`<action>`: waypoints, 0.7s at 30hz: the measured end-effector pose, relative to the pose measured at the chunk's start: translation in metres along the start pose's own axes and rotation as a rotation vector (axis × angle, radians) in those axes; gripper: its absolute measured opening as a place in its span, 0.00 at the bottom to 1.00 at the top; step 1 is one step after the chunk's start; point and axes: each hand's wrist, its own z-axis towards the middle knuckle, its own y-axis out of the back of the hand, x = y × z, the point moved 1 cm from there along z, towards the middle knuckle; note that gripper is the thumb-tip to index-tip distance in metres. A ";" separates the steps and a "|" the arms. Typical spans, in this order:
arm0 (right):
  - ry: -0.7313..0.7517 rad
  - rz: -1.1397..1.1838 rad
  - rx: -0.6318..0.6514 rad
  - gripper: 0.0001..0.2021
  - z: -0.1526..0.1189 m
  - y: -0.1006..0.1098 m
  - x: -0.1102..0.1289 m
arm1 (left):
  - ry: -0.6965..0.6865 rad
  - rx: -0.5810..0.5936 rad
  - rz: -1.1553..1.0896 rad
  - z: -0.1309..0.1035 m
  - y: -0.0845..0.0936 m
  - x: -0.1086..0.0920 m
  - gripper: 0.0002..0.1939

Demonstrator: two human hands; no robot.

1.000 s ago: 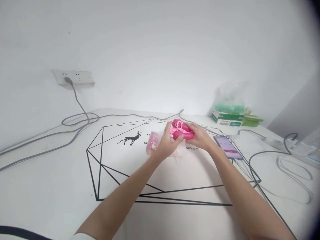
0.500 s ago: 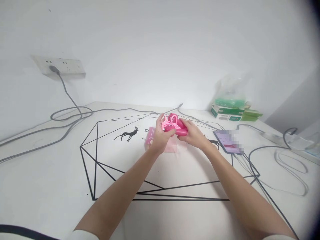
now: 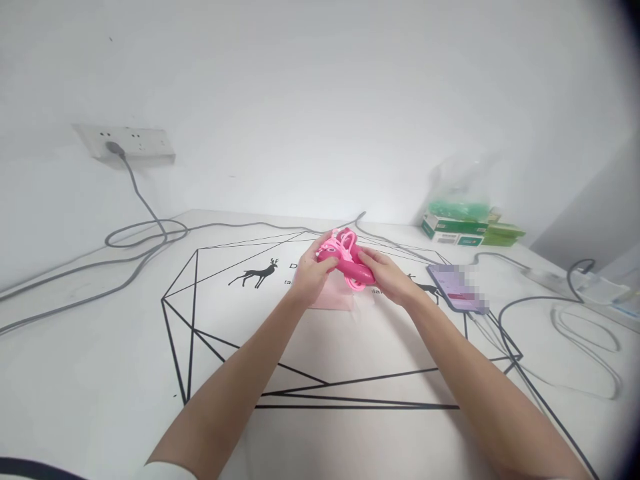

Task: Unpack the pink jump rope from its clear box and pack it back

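A bundled pink skipping rope [image 3: 356,269], with dark pink handles and a looped lighter pink cord, is held up in front of me over the table. My left hand [image 3: 311,275] grips its left end, thumb on top. Around the right end of the lower handle close the fingers of my right hand [image 3: 389,275]. Beneath the rope lies a pink, partly clear package [image 3: 331,300] on the table, mostly covered by my left hand and the rope.
A phone [image 3: 456,288] lies right of my hands on the white table [image 3: 350,360] printed with black lines and deer. Green-and-white boxes [image 3: 455,227] under a plastic bag stand at the back right. Grey cables [image 3: 145,250] run from a wall socket [image 3: 133,143] and along the back.
The skipping rope has been turned in my hands, its lower handle now slanting down to the right and a cord loop hanging below. My left hand covers more of the package.
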 end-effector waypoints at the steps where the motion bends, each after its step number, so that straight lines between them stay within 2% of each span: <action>1: -0.029 0.020 -0.012 0.22 0.001 -0.001 -0.001 | -0.012 0.013 -0.019 0.001 0.002 -0.001 0.33; 5: -0.102 0.103 -0.003 0.18 0.002 -0.001 -0.003 | -0.049 0.058 -0.052 0.004 0.012 -0.009 0.34; 11: -0.165 0.295 0.131 0.07 0.006 0.002 -0.011 | -0.069 0.147 -0.040 0.005 0.019 -0.019 0.39; 13: -0.191 0.349 0.176 0.07 0.006 0.001 -0.013 | -0.073 0.175 -0.026 0.004 0.020 -0.020 0.39; 17: -0.249 0.396 0.261 0.14 0.003 -0.002 -0.012 | -0.098 0.201 0.000 0.005 0.022 -0.019 0.38; 21: -0.298 0.375 0.284 0.15 -0.003 -0.006 -0.009 | -0.135 0.224 0.026 0.006 0.024 -0.018 0.38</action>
